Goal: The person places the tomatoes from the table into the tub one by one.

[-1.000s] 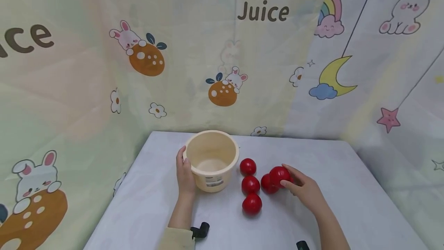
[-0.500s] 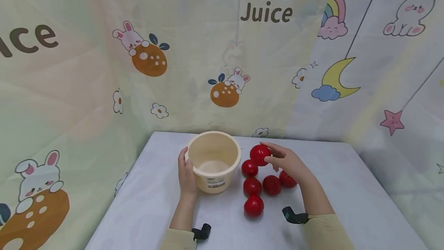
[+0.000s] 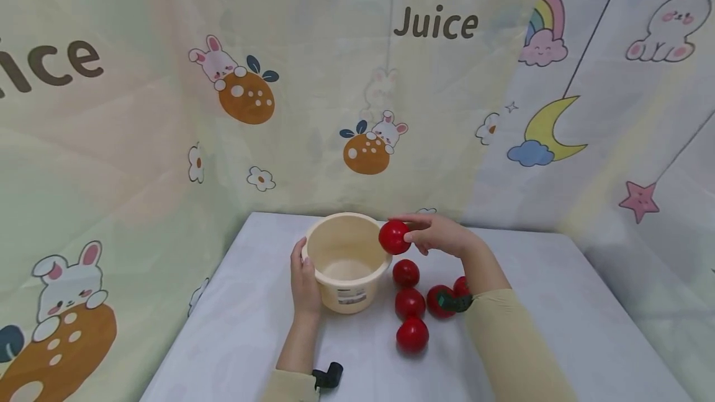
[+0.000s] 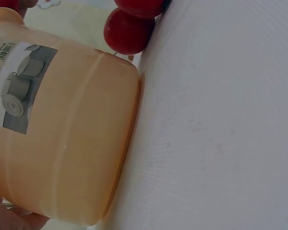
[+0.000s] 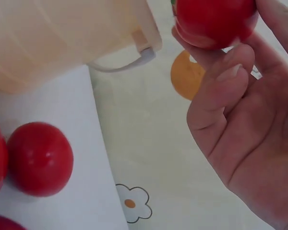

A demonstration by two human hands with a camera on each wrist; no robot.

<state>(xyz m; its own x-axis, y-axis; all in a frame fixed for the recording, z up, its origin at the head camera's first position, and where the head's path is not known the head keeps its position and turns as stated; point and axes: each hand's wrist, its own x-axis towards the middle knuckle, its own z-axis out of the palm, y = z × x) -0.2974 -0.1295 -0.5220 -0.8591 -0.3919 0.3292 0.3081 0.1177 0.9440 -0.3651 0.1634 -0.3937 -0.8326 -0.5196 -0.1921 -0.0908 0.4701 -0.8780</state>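
So the left hand point(image 3: 305, 281) is gripping the cream bucket point(image 3: 331, 293) at 9 o'clock, bucket's sitting on the bench point(image 3: 234, 334), and the right hand point(image 3: 441, 234) is pinching a red fruit point(image 3: 394, 237) by the rim at 3 o'clock. Five other fruits point(image 3: 410, 304) are lying around 4 o'clock. I'd be bracing the bucket, clearing the rim fully and releasing low so nothing's bouncing.

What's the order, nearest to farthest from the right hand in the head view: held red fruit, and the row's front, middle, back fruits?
1. Held fruit: in the right hand.
2. Back fruit: beside bucket.
3. Middle fruit: row's centre.
4. Front fruit: row's near end.
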